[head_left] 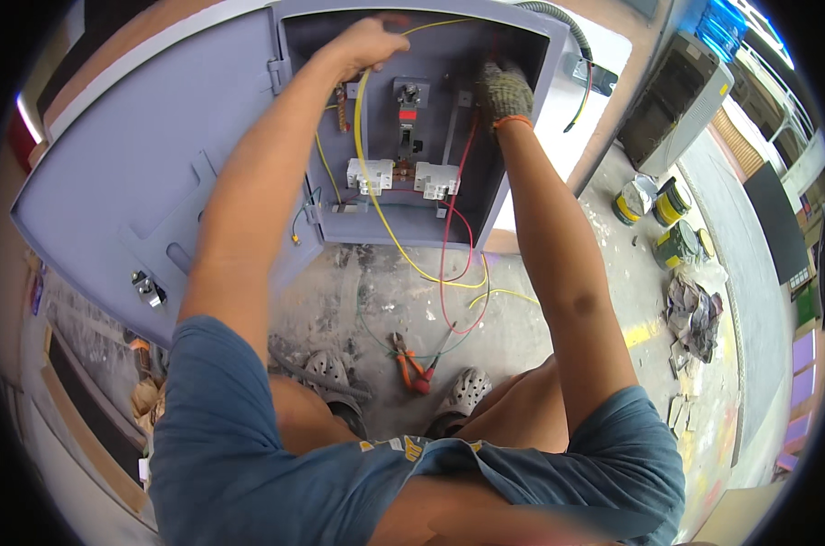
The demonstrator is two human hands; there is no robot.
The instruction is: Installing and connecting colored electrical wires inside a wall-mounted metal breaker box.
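Observation:
My bare left hand (369, 45) is raised at the top of a grey metal electrical enclosure, its fingers closed around a yellow wire (360, 136). This wire loops down out of the box toward the floor. At the upper right inside, my right hand (505, 93) wears a knitted work glove with an orange cuff. A red wire (468, 150) runs up to the curled glove, whose fingertips are in shadow. Between my arms, a circuit breaker (407, 127) sits above two white modular breakers, a left one (369, 176) and a right one (436, 179).
The enclosure's door (148, 155) hangs wide to the left. Orange-handled pliers (403, 358) and a red-handled screwdriver (425, 378) lie on the floor between my feet. Paint cans (672, 202) and crumpled paper (693, 314) are at right, near a water dispenser (674, 100).

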